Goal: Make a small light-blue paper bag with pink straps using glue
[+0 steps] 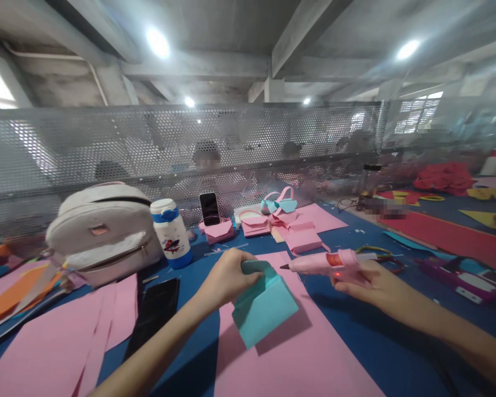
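Observation:
A folded teal paper piece (267, 311) is pinched in my left hand (231, 275), tilted above a large pink paper sheet (297, 364). My right hand (372, 284) is wrapped round the handle of a pink glue gun (326, 263), where a small orange-red light glows. The gun's dark nozzle points left at the upper right edge of the teal paper, and I cannot tell whether they touch. Behind them lie folded pink paper pieces (303, 237) and a small teal paper basket with a pink handle (285, 205).
A pale backpack (103, 231) and a white-and-blue bottle (171, 234) stand at the left. A phone (209, 209) leans upright at the back, before a perforated metal screen (240, 138). Pink sheets (53, 342) lie left; a purple object (465, 278) and red paper (446, 237) lie right.

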`<state>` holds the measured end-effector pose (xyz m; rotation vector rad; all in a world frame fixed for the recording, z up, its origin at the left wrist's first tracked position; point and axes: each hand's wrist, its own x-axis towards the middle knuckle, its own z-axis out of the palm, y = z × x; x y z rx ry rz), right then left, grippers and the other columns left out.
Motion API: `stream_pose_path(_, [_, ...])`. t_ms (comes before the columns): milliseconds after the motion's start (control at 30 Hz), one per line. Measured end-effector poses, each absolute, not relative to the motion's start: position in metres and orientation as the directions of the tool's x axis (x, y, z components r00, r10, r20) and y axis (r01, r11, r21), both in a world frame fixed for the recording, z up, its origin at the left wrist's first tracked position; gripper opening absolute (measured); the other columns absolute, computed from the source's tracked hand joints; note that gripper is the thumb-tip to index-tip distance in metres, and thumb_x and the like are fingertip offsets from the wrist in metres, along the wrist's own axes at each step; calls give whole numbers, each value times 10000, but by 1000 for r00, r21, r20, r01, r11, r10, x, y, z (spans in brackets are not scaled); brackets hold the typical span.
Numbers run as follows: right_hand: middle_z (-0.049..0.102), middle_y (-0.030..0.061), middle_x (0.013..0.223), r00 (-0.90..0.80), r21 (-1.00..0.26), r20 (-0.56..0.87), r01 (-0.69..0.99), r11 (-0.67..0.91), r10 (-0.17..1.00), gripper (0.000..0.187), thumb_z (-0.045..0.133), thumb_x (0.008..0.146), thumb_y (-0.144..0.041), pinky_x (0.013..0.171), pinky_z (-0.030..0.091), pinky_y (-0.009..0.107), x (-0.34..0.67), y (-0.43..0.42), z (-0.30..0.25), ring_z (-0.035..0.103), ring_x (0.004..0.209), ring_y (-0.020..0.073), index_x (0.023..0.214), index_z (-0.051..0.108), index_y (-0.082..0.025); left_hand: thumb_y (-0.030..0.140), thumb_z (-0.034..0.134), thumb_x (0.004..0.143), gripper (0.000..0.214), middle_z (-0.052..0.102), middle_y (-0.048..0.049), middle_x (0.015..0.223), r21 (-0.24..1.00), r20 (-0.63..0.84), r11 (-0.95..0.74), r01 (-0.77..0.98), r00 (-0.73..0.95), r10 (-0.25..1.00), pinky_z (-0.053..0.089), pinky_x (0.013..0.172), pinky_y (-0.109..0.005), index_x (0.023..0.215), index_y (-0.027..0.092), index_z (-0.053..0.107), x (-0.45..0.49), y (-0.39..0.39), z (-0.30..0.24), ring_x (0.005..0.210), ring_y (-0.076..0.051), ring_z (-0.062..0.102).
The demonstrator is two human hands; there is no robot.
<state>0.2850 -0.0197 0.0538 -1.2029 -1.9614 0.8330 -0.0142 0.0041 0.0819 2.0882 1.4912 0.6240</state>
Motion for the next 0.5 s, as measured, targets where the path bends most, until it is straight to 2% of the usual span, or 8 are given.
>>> stream_pose_path(133, [736,90,1079,-361,-804,191,477,356,913,432,629,815,-542,941,505,467,276,-25,60,658,1035,333,1102,728,-235,218,566,689,164,581,15,567,627,76,-275,729,294,953,349,490,-231,672,142,710,-14,3,81,509,-124,485])
stream_pose_path(333, [691,87,1215,-417,-805,182,457,378,891,476,622,837,-546,1004,459,440,271,-24,63,606,1151,335,1182,691,-225,209,571,676,144,572,14,568,624,98,-291,725,297,950,357,522,-232,625,140,687,-14,4,82,553,-130,490])
stream_pose_path(500, [721,85,1141,-324,-791,205,501,351,924,466,606,820,-593,975,475,442,280,-12,55,632,1089,342,1064,725,-213,226,571,687,164,606,-2,595,645,103,-294,705,300,948,381,532,-238,649,132,701,-16,4,86,561,-139,514])
